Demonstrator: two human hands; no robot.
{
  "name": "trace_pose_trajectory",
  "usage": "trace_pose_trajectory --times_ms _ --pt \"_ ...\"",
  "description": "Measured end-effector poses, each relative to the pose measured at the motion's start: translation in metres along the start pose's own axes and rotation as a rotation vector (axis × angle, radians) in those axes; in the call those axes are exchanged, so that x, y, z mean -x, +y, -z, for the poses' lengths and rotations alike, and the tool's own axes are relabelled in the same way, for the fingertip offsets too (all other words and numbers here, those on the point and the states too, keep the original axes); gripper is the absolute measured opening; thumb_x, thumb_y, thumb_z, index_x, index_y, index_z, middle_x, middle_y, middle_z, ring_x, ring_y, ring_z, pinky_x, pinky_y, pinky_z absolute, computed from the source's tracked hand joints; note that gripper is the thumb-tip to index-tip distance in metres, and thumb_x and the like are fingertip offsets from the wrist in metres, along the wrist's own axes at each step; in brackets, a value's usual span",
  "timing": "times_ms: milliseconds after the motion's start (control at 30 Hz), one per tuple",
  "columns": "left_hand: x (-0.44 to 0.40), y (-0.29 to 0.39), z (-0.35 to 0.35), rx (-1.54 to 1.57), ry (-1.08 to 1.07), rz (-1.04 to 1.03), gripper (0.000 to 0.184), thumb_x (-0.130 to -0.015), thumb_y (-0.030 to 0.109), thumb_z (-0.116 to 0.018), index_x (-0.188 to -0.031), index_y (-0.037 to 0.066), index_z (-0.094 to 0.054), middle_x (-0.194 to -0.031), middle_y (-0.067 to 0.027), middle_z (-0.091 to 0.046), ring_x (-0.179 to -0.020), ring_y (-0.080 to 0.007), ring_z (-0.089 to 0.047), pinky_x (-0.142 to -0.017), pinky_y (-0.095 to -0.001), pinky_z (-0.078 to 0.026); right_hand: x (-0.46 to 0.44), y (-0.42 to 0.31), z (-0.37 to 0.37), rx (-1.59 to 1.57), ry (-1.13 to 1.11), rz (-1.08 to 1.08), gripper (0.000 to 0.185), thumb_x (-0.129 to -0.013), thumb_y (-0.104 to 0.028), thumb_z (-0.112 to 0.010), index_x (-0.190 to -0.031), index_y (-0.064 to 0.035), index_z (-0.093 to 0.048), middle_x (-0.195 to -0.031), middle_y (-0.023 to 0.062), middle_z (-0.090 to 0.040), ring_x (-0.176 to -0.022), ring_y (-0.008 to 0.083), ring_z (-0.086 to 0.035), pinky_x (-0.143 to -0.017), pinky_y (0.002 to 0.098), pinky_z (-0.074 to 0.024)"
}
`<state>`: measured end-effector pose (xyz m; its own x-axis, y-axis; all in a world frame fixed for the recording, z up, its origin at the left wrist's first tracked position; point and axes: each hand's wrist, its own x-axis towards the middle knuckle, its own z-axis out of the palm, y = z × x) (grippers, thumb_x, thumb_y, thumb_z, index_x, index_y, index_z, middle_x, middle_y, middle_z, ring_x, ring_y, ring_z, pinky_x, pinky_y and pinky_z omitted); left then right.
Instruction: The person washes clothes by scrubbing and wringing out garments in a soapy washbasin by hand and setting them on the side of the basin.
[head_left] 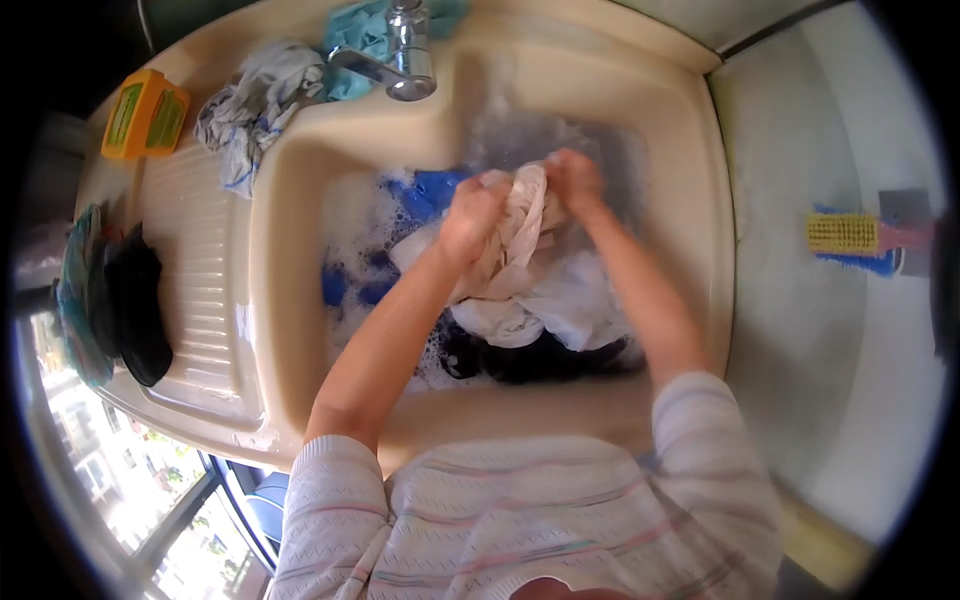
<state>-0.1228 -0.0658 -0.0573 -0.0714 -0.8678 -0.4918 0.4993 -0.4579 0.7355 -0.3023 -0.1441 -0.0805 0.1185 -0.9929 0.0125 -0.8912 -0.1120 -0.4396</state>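
Both my hands grip a wet white garment (522,225) above the soapy water in a beige sink (290,250). My left hand (474,215) is closed round a bunched part of it on the left. On the right, my right hand (575,182) is closed on another part and slightly smeared by motion. The lower folds of the garment spread down into the basin. Blue cloth (430,192) floats in suds behind my left hand, and black cloth (540,362) lies in the water at the near side. The garment's exact kind cannot be made out.
A chrome faucet (408,60) stands at the back, beside teal cloth (355,35). On the left are a crumpled grey-white cloth (262,100), an orange container (146,115) and dark cloth (138,305) on the ribbed drainboard (195,260). A yellow-bristled brush (842,233) is at the right wall.
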Motion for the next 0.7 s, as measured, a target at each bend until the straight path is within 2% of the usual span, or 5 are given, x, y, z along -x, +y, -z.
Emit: trace_pose_trajectory --times_ms 100,200,267,467,700 --pt "-0.008 0.002 0.018 -0.126 0.065 -0.057 0.033 -0.079 0.015 -0.06 -0.105 -0.004 -0.051 -0.089 -0.0121 -0.06 -0.081 -0.0188 -0.059 -0.068 -0.0293 -0.049 -0.045 0.099 0.014 -0.376 0.051 -0.13 0.039 -0.069 -0.04 -0.064 -0.083 -0.0042 -0.058 -0.084 0.0155 -0.061 -0.078 0.0307 -0.059 -0.069 0.0394 -0.0455" --pt "-0.004 -0.026 0.017 -0.789 0.057 -0.18 0.05 -0.071 0.016 -0.066 -0.115 0.0 -0.048 -0.095 -0.017 -0.061 -0.085 -0.0205 -0.059 -0.074 -0.0292 -0.047 -0.044 0.097 -0.005 -0.026 0.311 0.126 0.044 -0.067 -0.041 -0.066 -0.089 -0.0043 -0.059 -0.095 0.016 -0.059 -0.088 0.0289 -0.057 -0.076 0.0395 -0.0438" --pt "0.007 -0.017 -0.01 -1.115 -0.09 -0.199 0.046 -0.071 0.01 -0.067 -0.113 -0.001 -0.05 -0.095 -0.0139 -0.06 -0.089 -0.0192 -0.057 -0.077 -0.0284 -0.046 -0.005 0.052 0.008 -0.003 0.017 0.158 0.046 -0.065 -0.038 -0.067 -0.095 -0.0035 -0.06 -0.099 0.0166 -0.058 -0.092 0.029 -0.056 -0.08 0.0377 -0.0431" --pt "-0.002 -0.012 0.044 0.022 -0.135 0.111 0.055 -0.076 0.029 -0.063 -0.12 0.002 -0.045 -0.113 -0.012 -0.054 -0.102 -0.0273 -0.052 -0.091 -0.0368 -0.04 -0.016 0.079 0.053 -0.667 -0.319 -0.285 0.057 -0.065 -0.035 -0.069 -0.103 0.0039 -0.054 -0.1 0.0166 -0.059 -0.085 0.0231 -0.06 -0.071 0.0344 -0.0491" --pt "-0.008 -0.009 0.018 0.481 -0.02 0.252 0.05 -0.083 0.044 -0.05 -0.111 0.003 -0.051 -0.106 -0.011 -0.057 -0.098 -0.024 -0.054 -0.087 -0.0354 -0.042 0.057 -0.058 -0.004 -0.24 -0.051 0.389 0.045 -0.065 -0.041 -0.069 -0.089 -0.004 -0.061 -0.094 0.0151 -0.057 -0.09 0.0291 -0.056 -0.077 0.0383 -0.0456"
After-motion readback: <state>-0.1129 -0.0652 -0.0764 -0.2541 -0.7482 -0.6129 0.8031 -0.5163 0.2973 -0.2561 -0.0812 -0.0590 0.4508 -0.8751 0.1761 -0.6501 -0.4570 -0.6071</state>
